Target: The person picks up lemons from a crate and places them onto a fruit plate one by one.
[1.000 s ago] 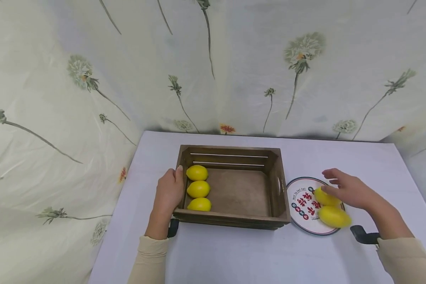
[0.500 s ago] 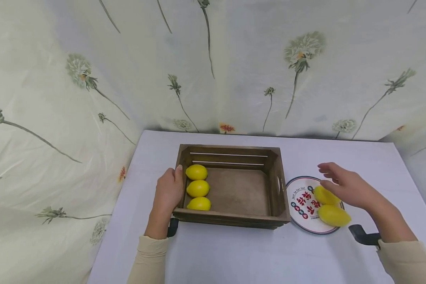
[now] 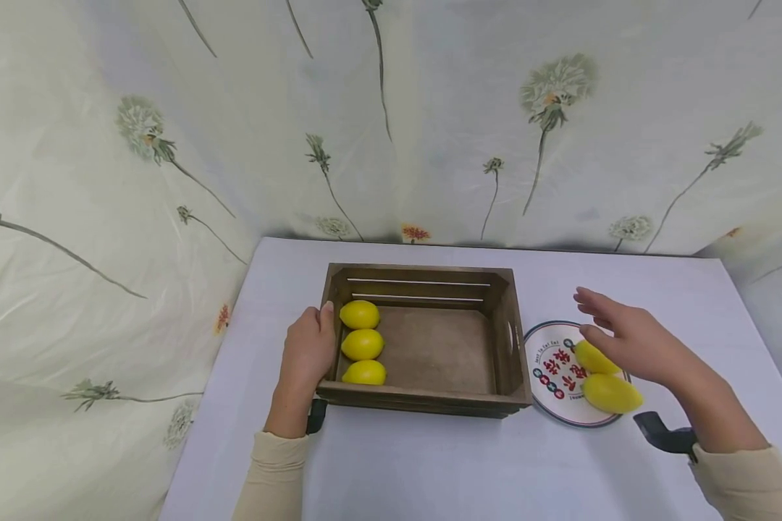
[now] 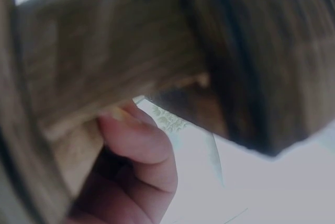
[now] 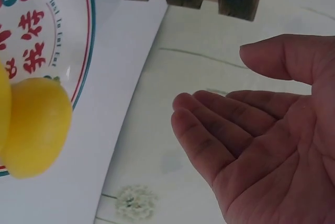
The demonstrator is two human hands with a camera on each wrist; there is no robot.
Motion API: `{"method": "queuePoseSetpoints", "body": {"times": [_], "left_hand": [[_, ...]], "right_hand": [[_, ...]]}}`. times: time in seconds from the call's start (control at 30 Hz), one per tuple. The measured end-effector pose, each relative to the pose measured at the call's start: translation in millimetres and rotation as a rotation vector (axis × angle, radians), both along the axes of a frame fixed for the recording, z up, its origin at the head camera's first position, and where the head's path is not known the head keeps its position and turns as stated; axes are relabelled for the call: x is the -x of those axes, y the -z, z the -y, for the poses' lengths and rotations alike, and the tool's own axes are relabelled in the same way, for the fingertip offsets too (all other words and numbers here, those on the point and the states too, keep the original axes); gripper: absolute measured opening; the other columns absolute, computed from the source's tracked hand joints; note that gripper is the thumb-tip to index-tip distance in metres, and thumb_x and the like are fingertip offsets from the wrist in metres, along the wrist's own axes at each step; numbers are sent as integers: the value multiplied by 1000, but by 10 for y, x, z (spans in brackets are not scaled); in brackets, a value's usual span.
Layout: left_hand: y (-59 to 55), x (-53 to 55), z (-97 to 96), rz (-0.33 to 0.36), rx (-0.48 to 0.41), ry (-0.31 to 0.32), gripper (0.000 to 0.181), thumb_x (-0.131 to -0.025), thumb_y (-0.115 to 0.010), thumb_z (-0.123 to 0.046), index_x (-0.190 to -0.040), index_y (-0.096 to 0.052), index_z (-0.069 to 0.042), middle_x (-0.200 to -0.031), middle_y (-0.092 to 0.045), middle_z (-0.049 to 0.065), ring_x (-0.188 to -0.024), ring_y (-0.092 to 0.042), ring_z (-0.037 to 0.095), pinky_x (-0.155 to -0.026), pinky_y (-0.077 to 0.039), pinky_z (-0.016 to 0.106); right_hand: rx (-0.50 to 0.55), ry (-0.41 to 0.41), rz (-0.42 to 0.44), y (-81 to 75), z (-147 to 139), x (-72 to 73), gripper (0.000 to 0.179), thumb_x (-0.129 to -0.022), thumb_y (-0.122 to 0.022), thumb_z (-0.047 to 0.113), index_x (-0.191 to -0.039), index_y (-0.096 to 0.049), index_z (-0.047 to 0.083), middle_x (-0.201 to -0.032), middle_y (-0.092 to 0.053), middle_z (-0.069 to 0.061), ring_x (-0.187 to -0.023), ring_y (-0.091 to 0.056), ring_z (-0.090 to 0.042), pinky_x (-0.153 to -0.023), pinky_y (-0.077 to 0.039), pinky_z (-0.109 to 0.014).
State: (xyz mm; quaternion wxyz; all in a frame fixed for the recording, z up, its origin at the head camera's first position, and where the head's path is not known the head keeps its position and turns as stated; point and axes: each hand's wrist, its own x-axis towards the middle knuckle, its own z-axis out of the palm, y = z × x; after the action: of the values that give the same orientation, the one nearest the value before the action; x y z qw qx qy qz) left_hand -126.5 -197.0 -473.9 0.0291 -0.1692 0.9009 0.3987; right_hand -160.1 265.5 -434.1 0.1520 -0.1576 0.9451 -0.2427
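Observation:
My left hand (image 3: 308, 349) grips the left end of a brown wooden crate (image 3: 423, 402), thumb over the rim. In the left wrist view, a curled finger (image 4: 141, 137) presses at a slat's edge. Along the crate's left side lie three lemons, far (image 3: 360, 315), middle (image 3: 363, 344) and near (image 3: 364, 373). My right hand (image 3: 641, 340) hovers over a round white plate (image 3: 547, 340); its palm holds nothing in the right wrist view. Two lemons lie on the plate's right side, the back one (image 3: 593, 357) partly covered by that hand, the front one (image 3: 612, 393) in full view.
Everything stands on a white-covered table (image 3: 443, 470) against a pale curtain (image 3: 443, 130) printed with dandelions. A black wrist mount (image 3: 666, 436) sits at the right wrist, another (image 3: 316, 416) at the left.
My right hand has risen from the back lemon and drifted left and toward the far side, its fingers straightening. My left hand keeps its hold on the crate; the lemons stay put.

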Motion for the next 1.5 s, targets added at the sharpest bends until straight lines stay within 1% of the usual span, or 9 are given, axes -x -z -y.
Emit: {"method": "queuePoseSetpoints", "body": {"times": [0.13, 0.4, 0.63, 0.93, 1.13, 1.27, 1.5], "left_hand": [[6, -8, 7, 1, 2, 0, 47, -114, -38, -41, -98, -58, -1, -71, -49, 10, -56, -48, 22, -48, -42, 30], [-4, -4, 3, 3, -1, 7, 47, -114, -39, -41, -100, -59, -1, -72, -50, 11, -58, -49, 23, -49, -44, 30], [-15, 0, 8, 3, 7, 5, 47, -114, -39, -41, -99, -59, -1, -72, -49, 11, -59, -50, 24, -51, -44, 31], [-15, -4, 6, -5, 9, 10, 47, -114, -39, -40, -98, -59, -1, -71, -50, 11, -58, -50, 24, -50, -44, 31], [-21, -1, 1, 1, 6, 12, 47, -114, -38, -40, -99, -59, -1, -72, -50, 10, -59, -50, 24, -51, -44, 31], [-17, 0, 2, 5, 6, 9, 47, -114, -38, -40, -99, -59, -1, -72, -50, 10, -59, -50, 24, -51, -44, 31], [-17, 1, 3, -1, 2, 13, 47, -114, -38, -40, -99, -59, 0, -72, -50, 11, -59, -50, 24, -51, -44, 31]], "right_hand": [[14, -16, -12, -53, 58, -27, 63, -102, -61, 12, -156, -35, -7, -151, -46, -34, -129, -51, -59, -97, -48, -64], [34, -56, -36, -95, 103, -60, 60, -101, -61, 9, -154, -38, -7, -151, -47, -33, -127, -53, -58, -98, -47, -64], [62, -84, -57, -170, 161, -65, 60, -102, -65, 13, -154, -41, -4, -152, -48, -31, -126, -56, -57, -97, -48, -64], [58, -104, -58, -286, 280, -110, 65, -102, -70, 23, -155, -42, -1, -154, -47, -28, -126, -57, -56, -98, -48, -65], [52, -134, -64, -376, 355, -134, 65, -103, -70, 28, -156, -43, 3, -154, -49, -24, -128, -56, -52, -101, -46, -67], [57, -159, -74, -436, 403, -142, 63, -103, -70, 28, -156, -44, 5, -153, -51, -21, -131, -56, -47, -103, -45, -67], [57, -207, -95, -510, 503, -170, 61, -103, -70, 28, -155, -46, 7, -150, -55, -17, -129, -59, -39, -103, -46, -64]]}}
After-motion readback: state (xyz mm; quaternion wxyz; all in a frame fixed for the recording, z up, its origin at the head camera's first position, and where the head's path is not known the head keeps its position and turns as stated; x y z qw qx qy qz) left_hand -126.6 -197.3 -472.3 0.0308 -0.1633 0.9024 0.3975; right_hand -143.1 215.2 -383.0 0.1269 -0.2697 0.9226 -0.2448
